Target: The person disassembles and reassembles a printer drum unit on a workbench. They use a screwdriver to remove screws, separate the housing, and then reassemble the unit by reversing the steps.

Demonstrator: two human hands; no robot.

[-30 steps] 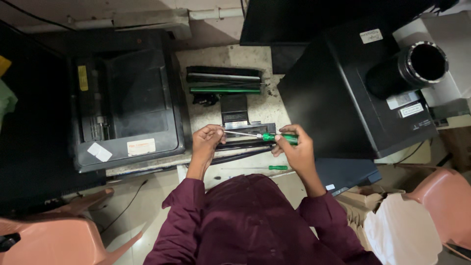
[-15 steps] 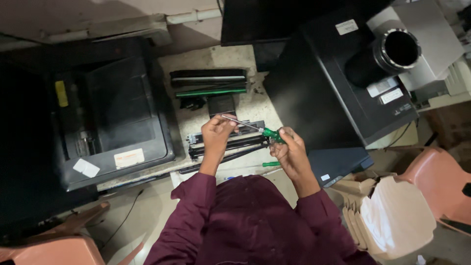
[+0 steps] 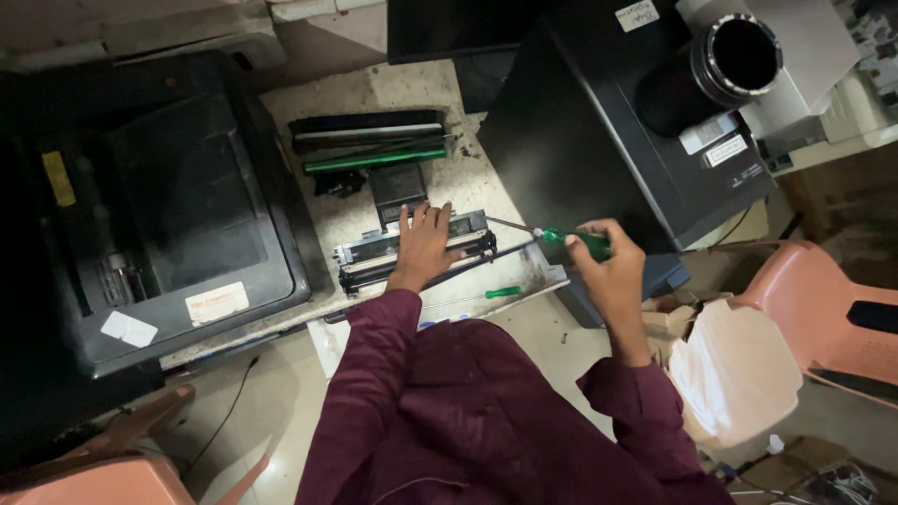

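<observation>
Left hand (image 3: 423,245) flat, fingers spread, pressing on long black cartridge part (image 3: 412,251) on tabletop (image 3: 374,89). Right hand (image 3: 606,271) closed round green screwdriver (image 3: 561,239), metal tip at part's right end. Part looks stiff, light, plastic, maybe easy to crack; best held by long sides. Second cartridge (image 3: 369,145) lies behind, near black printer (image 3: 178,206).

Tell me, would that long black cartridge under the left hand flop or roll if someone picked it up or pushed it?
Probably neither. The cartridge looks like a rigid, boxy plastic and metal frame, so it should stay stiff and slide, not roll. The left hand presses flat on it, perhaps because it shifts easily. Its exposed end parts look possibly fragile.
</observation>
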